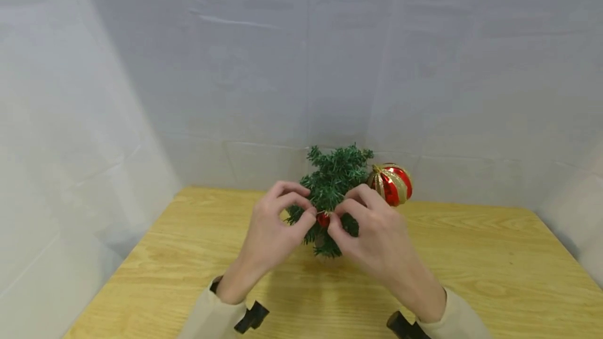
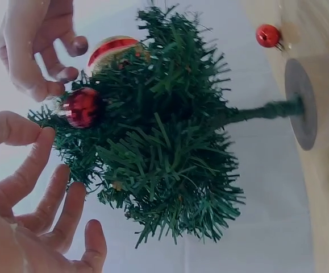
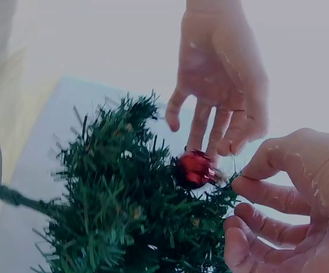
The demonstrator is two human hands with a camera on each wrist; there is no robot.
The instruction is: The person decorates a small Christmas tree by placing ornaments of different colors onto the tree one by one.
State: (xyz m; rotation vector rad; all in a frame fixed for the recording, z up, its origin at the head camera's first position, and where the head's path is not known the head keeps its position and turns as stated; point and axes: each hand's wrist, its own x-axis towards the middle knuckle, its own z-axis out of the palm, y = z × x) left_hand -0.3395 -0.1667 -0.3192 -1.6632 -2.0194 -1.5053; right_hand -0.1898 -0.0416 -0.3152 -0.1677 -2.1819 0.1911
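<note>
A small green artificial Christmas tree [image 1: 332,179] stands on the table with a shiny red bauble [image 1: 323,219] at its front, near the upper branches. My left hand [image 1: 278,218] is just left of the bauble, its thumb and index finger pinching a thin string [image 3: 234,156]. From the right, my right hand [image 1: 377,229] pinches the string too, thumb against index finger. The other fingers of both hands are loosely bent beside the branches. A larger red and gold striped bauble [image 1: 392,184] hangs on the tree's right side.
The tree's thin trunk rises from a round base [image 2: 303,105] on the wooden table [image 1: 188,245]. Another small red bauble [image 2: 268,36] lies by the base. A pale sheet [image 1: 264,93] hangs behind the table.
</note>
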